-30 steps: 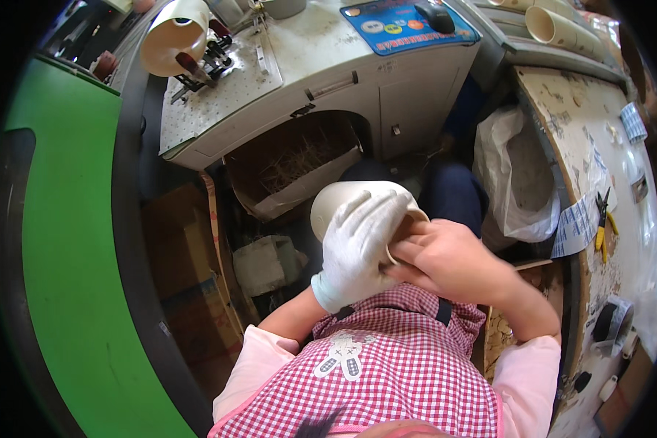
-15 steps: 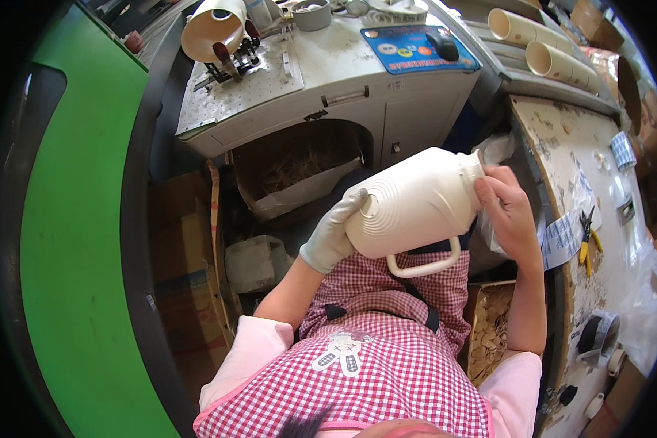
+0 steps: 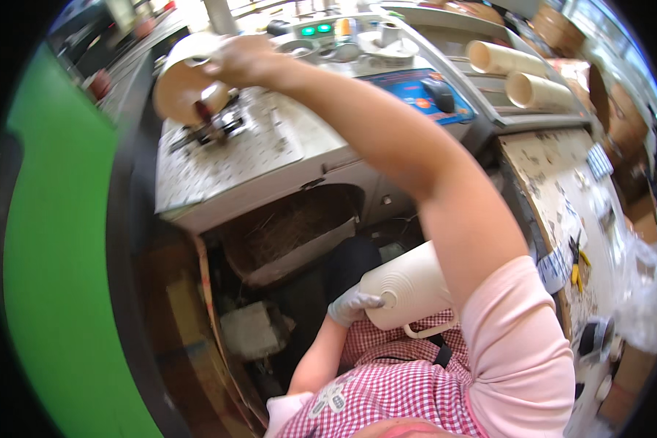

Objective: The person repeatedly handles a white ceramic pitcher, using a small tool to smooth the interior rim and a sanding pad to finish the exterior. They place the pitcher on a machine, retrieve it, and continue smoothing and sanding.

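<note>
A cream plastic jug [image 3: 409, 285], with a ringed base and a loop handle, lies tilted over my lap. My left hand [image 3: 352, 305], in a pale grey glove, supports its base end, thumb against the rings. My right arm crosses in front and hides the jug's neck end. Stretched to the far left, my bare right hand [image 3: 244, 62] is at the side of a cream hollow cylinder [image 3: 178, 91] on a clamp fixture [image 3: 215, 124]. Motion blurs its fingers, so I cannot make out whether they grip the cylinder.
The fixture stands on a perforated plate [image 3: 270, 142] on a white cabinet. A computer mouse [image 3: 438, 95] rests on a blue mat. Two cream tubes [image 3: 507, 58] lie at the back right. Yellow-handled pliers [image 3: 577, 266] are on the right bench. A green panel [image 3: 58, 255] borders the left.
My right hand has let go of the jug's neck and moved far left to the cylinder. The jug, still in my left hand, sits lower in view. The whole view has shifted.
</note>
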Available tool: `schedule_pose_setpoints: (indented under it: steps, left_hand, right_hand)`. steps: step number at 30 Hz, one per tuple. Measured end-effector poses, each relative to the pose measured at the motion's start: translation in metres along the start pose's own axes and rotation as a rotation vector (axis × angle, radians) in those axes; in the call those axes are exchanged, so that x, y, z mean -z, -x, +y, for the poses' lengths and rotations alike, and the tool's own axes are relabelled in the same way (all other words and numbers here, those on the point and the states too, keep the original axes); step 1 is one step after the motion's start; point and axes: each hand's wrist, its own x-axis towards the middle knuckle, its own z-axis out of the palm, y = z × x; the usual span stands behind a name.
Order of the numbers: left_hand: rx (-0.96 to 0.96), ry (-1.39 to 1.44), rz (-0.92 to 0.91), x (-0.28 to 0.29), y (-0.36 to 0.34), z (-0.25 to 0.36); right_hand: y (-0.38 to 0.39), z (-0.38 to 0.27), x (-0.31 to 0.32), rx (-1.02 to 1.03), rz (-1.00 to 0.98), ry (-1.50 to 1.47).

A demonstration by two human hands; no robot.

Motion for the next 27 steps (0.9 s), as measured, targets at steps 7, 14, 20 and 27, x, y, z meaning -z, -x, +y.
schedule_pose_setpoints:
  steps: [7,14,20,27]
  left_hand:
    - [0.022,-0.033,0.104,-0.001,0.004,0.008]
    - [0.193,0.052,0.136,-0.001,-0.008,0.013]
    - [0.357,0.092,0.27,-0.016,-0.028,0.021]
    - [0.488,0.101,0.376,-0.021,-0.049,0.032]
  right_hand:
    - [-0.029,0.103,0.013,-0.096,0.257,-0.102]
    - [0.213,0.382,0.158,-0.799,0.643,-0.481]
    - [0.293,0.517,0.145,-1.302,0.502,0.094]
    - [0.267,0.591,0.077,-1.224,0.5,0.452]
